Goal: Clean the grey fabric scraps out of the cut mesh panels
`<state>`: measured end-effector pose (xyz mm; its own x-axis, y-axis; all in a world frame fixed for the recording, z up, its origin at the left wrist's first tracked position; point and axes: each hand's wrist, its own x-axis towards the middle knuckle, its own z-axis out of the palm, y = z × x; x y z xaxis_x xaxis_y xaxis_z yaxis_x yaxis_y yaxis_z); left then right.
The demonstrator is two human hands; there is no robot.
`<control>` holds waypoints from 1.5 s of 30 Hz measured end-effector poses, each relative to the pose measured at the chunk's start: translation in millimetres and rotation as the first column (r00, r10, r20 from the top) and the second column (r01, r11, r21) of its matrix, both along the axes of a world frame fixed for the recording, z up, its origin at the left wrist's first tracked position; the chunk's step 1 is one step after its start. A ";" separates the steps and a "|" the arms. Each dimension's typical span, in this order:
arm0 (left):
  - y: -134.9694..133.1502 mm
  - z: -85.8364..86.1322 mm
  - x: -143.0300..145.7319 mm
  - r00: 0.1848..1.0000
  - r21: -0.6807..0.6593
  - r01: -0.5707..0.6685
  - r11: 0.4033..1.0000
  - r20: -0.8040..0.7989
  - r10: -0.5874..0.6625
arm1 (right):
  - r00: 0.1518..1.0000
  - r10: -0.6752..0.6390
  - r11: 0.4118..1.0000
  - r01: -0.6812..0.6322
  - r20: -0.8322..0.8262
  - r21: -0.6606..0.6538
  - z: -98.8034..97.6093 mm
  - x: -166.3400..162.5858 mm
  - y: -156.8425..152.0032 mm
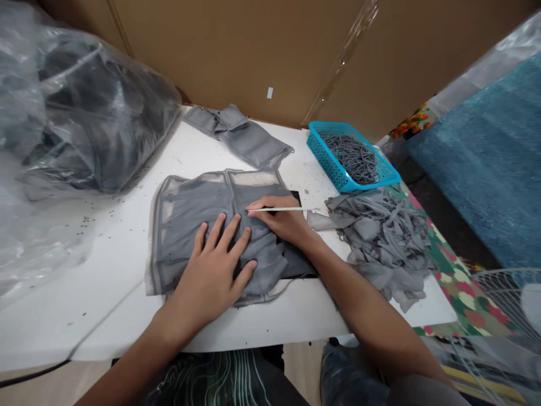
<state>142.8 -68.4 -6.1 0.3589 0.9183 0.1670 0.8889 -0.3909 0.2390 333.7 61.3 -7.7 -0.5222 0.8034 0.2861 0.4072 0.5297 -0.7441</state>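
Observation:
A grey sheer fabric piece (pixel 190 203), with seamed edges and rows of small dark dots, lies spread on the white table. My left hand (pixel 213 276) rests flat on it, fingers apart, pressing the cloth. To its right, my right hand (pixel 281 217) pinches a thin white stick (pixel 291 209), held almost level, its left end at the cloth close to my left fingertips. Whether that end touches the cloth I cannot tell. Part of a black flat sheet (pixel 300 262) shows from under the fabric, below my right wrist.
A blue plastic basket (pixel 338 169) of dark thin strips stands at the back right, above a heap of grey fabric scraps (pixel 384 242). Another folded grey piece (pixel 253 141) lies behind. A clear plastic bag (pixel 110 113) of dark material fills the left; cardboard (pixel 236 51) stands behind.

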 end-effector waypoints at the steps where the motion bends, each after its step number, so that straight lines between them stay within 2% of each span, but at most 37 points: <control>1: -0.1 -0.1 0.1 1.000 0.001 0.001 1.000 -0.001 -0.001 | 1.000 0.015 1.000 -0.015 0.008 -0.003 -0.8 1.2 0.9; 5: -0.7 0.0 0.3 1.000 -0.002 -0.007 1.000 0.005 0.007 | 0.991 0.135 0.988 -0.135 0.004 0.079 -5.7 7.2 6.0; 9: -1.3 0.2 1.0 1.000 0.002 -0.008 1.000 0.003 0.008 | 0.962 0.185 0.944 -0.230 0.201 0.236 -7.5 6.8 8.6; 12: -2.0 0.3 2.3 1.000 0.012 -0.011 1.000 -0.013 0.011 | 0.931 0.102 0.921 -0.222 0.350 0.319 -6.8 -1.9 8.3; 15: -2.7 0.5 3.3 0.999 0.014 -0.020 1.000 -0.027 0.020 | 0.939 -0.035 0.938 -0.087 0.341 0.336 -6.4 -11.2 9.1; 17: -3.0 0.5 3.3 0.999 0.008 -0.030 1.000 -0.026 0.030 | 0.960 -0.095 0.954 0.012 0.265 0.298 -4.9 -12.6 9.6; 19: -3.2 0.4 3.0 0.999 -0.003 -0.039 0.999 -0.023 0.039 | 0.983 -0.093 0.979 0.060 0.161 0.197 -0.7 -8.7 7.5; 22: -2.9 0.3 2.3 0.999 -0.034 -0.047 0.998 -0.024 0.046 | 0.999 -0.018 1.000 0.017 0.047 0.024 9.3 3.3 -2.7; 26: 3.0 3.6 0.0 0.998 -0.138 -0.053 0.989 -0.032 0.049 | 0.997 0.027 0.997 -0.022 0.068 -0.078 20.1 16.2 -19.3; 30: 19.5 14.3 -6.0 0.998 -0.331 -0.040 0.943 -0.056 0.022 | 0.997 0.028 0.998 -0.023 0.077 -0.065 22.7 18.6 -24.9; 34: 36.2 24.8 -13.6 0.996 -0.464 -0.024 0.885 -0.083 -0.016 | 0.998 0.055 0.998 -0.056 0.040 0.032 23.5 17.0 -26.4; 37: 41.1 26.4 -17.9 0.998 -0.485 -0.016 0.874 -0.067 -0.019 | 0.998 0.067 0.996 -0.068 0.020 0.061 22.7 15.3 -29.0; 45: 38.5 17.9 -22.8 0.998 -0.426 0.018 0.905 -0.041 -0.039 | 0.996 0.087 0.992 -0.087 -0.013 -0.086 11.8 15.0 -27.1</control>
